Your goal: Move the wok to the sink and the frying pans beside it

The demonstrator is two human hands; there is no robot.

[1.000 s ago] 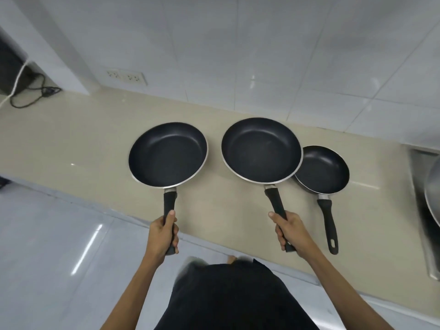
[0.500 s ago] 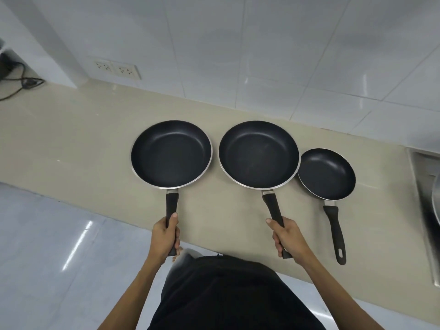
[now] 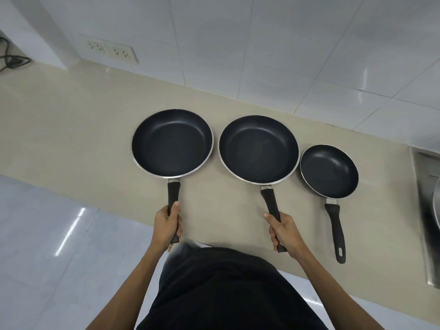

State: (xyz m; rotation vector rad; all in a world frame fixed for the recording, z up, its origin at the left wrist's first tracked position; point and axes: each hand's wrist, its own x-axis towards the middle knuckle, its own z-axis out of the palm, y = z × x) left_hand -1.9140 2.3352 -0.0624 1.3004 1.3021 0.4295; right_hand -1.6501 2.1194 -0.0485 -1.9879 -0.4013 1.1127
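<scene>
The left hand [image 3: 167, 225] is wrapped tight around the black handle of the left black non-stick frying pan with a silver rim [image 3: 172, 142], and the right hand [image 3: 284, 231] is clamped likewise on the handle of the middle black non-stick frying pan [image 3: 258, 149]; both pans sit on the beige stone counter [image 3: 71, 120], close together without touching. To finish well, each pan should probably be settled flat, handles toward the counter edge, before the grips loosen. The small black frying pan [image 3: 329, 171] lies just right of the middle one, near the steel sink [image 3: 422, 210], where a grey curved rim, likely the wok [image 3: 437, 201], shows. All three pans are empty.
</scene>
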